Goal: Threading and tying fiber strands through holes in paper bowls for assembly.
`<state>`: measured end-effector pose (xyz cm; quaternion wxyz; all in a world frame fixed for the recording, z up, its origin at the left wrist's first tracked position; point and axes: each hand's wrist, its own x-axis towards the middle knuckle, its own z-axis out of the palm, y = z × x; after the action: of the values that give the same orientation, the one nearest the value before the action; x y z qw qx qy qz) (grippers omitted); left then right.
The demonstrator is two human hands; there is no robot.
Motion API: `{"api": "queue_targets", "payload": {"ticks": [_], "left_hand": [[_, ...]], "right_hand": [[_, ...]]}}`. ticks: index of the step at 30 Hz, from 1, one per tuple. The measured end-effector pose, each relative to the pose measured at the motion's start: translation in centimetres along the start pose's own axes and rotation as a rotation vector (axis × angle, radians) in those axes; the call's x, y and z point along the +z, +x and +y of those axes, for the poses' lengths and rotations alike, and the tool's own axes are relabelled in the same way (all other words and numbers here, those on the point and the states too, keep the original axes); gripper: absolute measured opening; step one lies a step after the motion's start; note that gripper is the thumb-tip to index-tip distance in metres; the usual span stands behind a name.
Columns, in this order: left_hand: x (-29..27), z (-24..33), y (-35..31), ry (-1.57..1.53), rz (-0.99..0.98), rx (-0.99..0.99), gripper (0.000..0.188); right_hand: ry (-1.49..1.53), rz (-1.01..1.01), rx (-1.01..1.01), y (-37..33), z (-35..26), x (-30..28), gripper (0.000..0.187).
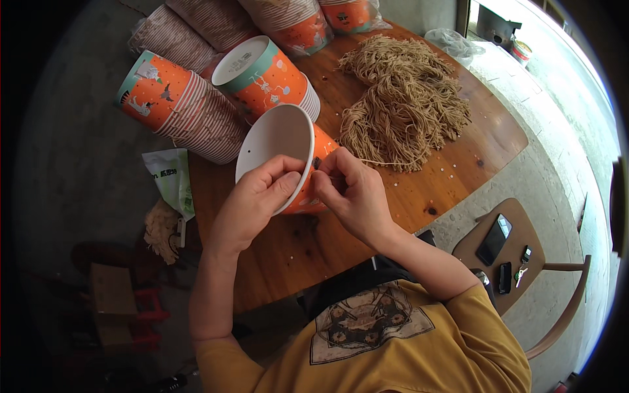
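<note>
Cup (275, 139) is pinched by left hand (252, 204), right hand (362, 198) closely curled beside it, its hold unclear.

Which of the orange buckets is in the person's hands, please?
The front bucket, gripped at its rim by the left hand, with the right hand at its orange side; the nested stacks behind it are untouched.

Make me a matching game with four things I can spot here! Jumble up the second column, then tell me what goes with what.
Things:
1. Tan cord bundle
2. Black smartphone
3. Tilted, open paper bucket
4. T-shirt

Places and colours:
A. Lying on the chair seat
B. Mustard yellow
C. Heaped on the wooden table
D. Touched by the left hand and the right hand

Right pairs: 1-C, 2-A, 3-D, 4-B.
</note>
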<state>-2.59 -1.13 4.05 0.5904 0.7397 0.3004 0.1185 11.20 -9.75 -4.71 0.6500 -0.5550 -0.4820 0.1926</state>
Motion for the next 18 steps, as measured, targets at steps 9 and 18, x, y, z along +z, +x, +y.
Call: {"api": "queue_targets", "payload": {"ticks": [9, 18], "left_hand": [[0.7, -1.2, 1.9, -0.024, -0.088, -0.061, 0.013], [0.8, -2.6, 2.8, 0.005, -0.06, -0.063, 0.015]], "right_hand": [[-0.041, -0.091, 0.154, -0.6, -1.0, -1.8, 0.017], [0.222, -0.242, 0.269, -1.2, 0.7, -2.8, 0.013]]}}
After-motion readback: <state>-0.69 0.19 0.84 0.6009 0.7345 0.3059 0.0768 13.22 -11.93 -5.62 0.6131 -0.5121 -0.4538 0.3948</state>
